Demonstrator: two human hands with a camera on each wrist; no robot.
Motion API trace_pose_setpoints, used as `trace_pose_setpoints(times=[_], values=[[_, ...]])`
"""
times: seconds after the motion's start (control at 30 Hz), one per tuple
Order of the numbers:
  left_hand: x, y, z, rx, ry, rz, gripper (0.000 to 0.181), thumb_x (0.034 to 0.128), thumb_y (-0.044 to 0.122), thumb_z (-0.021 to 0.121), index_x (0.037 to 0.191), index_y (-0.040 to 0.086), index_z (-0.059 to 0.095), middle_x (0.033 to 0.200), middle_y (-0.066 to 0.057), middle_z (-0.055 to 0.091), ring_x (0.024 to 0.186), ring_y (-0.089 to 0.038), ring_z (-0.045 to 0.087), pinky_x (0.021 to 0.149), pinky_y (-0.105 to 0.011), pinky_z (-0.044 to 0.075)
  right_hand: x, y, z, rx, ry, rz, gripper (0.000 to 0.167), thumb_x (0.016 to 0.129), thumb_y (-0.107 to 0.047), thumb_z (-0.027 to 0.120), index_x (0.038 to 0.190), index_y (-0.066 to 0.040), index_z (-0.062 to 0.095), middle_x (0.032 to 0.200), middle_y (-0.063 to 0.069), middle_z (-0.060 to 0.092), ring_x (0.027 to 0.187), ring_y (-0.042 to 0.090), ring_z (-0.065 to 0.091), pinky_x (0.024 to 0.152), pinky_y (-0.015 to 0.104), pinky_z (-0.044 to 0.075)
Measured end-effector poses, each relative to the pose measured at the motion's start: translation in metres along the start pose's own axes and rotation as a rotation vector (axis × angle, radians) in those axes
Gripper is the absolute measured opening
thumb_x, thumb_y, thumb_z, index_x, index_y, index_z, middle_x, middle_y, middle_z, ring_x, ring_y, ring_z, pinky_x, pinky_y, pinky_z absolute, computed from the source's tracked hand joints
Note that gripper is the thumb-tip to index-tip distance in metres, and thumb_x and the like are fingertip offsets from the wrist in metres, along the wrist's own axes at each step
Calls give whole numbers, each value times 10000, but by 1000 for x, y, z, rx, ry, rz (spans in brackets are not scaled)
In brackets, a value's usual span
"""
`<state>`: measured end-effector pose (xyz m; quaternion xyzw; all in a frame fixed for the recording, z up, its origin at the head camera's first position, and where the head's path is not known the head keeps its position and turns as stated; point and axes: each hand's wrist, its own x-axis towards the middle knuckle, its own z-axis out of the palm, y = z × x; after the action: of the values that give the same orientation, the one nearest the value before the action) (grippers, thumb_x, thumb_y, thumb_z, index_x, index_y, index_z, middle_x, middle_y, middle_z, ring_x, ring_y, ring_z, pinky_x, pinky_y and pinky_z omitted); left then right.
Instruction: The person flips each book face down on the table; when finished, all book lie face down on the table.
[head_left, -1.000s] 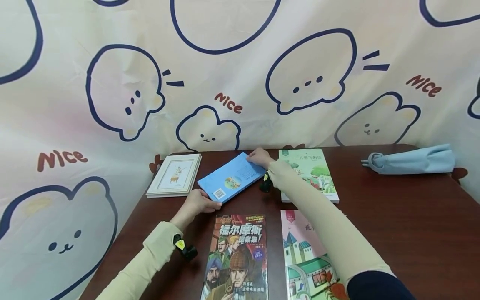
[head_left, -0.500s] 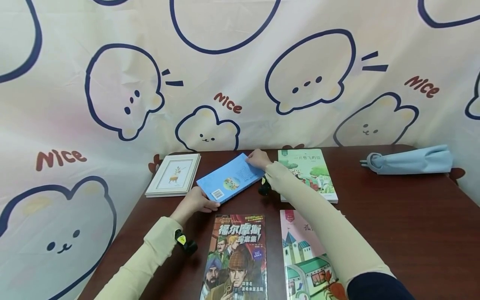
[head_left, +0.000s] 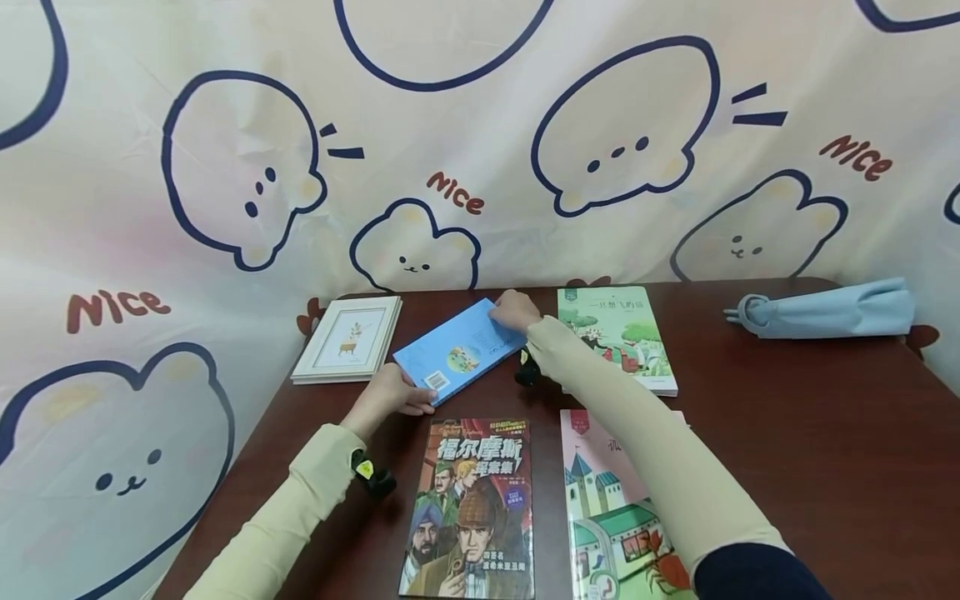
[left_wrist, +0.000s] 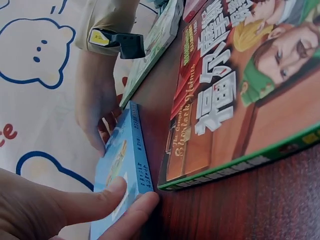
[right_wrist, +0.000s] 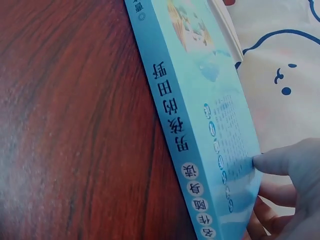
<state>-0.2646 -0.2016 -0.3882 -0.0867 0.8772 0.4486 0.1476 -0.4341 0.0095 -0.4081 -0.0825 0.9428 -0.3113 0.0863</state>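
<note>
Dark reddish-brown wood-grained worktop (head_left: 772, 450), with a slim, light-blue rectangular paperback (head_left: 453, 352) between two sets of fingers (left_wrist: 134, 216); its long axis slants from the left hand (head_left: 390, 394), fingers pinching its nearer end, away and rightward to the right hand (head_left: 514, 312), fingers pinching its far edge.

The thin blue book (head_left: 459, 343) was closed, back cover up, showing a barcode (head_left: 437, 381) and a round coloured picture (head_left: 463, 359); dark characters ran along its spine (right_wrist: 172, 110). It slanted just beyond the detective-cover book (head_left: 468, 508), barcode end nearer.
</note>
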Motion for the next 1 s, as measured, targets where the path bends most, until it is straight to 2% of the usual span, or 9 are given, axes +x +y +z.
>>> trace_pose_setpoints(times=[0.07, 0.13, 0.23, 0.37, 0.43, 0.53, 0.63, 0.9, 1.0], values=[[0, 2, -3, 28, -13, 11, 265, 913, 148, 676, 898, -115, 647, 767, -210, 725, 641, -202, 725, 653, -323, 593, -6, 0, -5, -22, 23, -21, 383, 1000, -291, 499, 689, -71, 543, 598, 37, 441, 534, 161, 379, 529, 275, 326], [-1, 4, -9, 95, -12, 27, 328, 934, 204, 653, 911, -123, 660, 760, -210, 720, 640, -217, 721, 646, -331, 593, -15, -2, -13, -51, 48, -41, 354, 1017, -331, 464, 903, -41, 631, 798, 99, 590, 692, 207, 529, 642, 313, 436], [-1, 7, -20, 205, 49, 46, 441, 948, 297, 628, 1048, -133, 614, 807, -215, 702, 650, -233, 701, 635, -334, 590, -31, -6, -31, -106, 91, -37, 413, 1028, -364, 415, 1135, -28, 629, 1079, 167, 646, 914, 283, 619, 779, 397, 501], [6, 10, -31, 252, 178, 65, 668, 968, 396, 571, 1356, -92, 331, 940, -245, 612, 704, -287, 666, 667, -361, 568, -52, -9, -53, -222, 93, 40, 463, 1013, -420, 388, 1053, -35, 643, 950, 142, 655, 789, 270, 617, 646, 382, 482], [13, 9, -34, 235, 226, 89, 744, 979, 413, 539, 1433, -51, 178, 1065, -294, 561, 858, -352, 650, 779, -422, 542, -61, -10, -61, -249, 39, 94, 505, 1007, -459, 378, 1140, -33, 613, 934, 135, 674, 763, 256, 631, 602, 342, 462], [25, 4, -33, 208, 264, 114, 793, 984, 447, 506, 1478, 7, 69, 1286, -353, 465, 1142, -459, 520, 950, -532, 442, -72, -9, -64, -155, -88, 161, 601, 1005, -498, 377, 1339, -16, 509, 1145, 153, 661, 798, 240, 691, 636, 300, 534], [37, -2, -31, 186, 276, 111, 805, 982, 478, 483, 1496, 46, 38, 1427, -339, 371, 1289, -502, 348, 1054, -605, 329, -76, -7, -60, 14, -175, 226, 679, 999, -501, 408, 1456, 0, 381, 1367, 191, 540, 833, 246, 723, 735, 308, 584], [50, -5, -17, 175, 243, 60, 825, 969, 564, 427, 1506, 44, 77, 1450, -326, 368, 1335, -495, 284, 1080, -627, 290, -78, 1, -50, 277, -292, 269, 666, 1017, -436, 428, 1505, -4, 291, 1460, 223, 436, 613, 190, 688, 735, 308, 584], [49, -3, -15, 156, 244, 73, 796, 978, 536, 431, 1504, 44, 95, 1417, -316, 406, 1317, -472, 312, 1074, -611, 304, -78, 2, -48, 328, -290, 316, 679, 1014, -427, 438, 1513, -2, 262, 1338, 239, 513, 579, 179, 675, 702, 298, 585]])
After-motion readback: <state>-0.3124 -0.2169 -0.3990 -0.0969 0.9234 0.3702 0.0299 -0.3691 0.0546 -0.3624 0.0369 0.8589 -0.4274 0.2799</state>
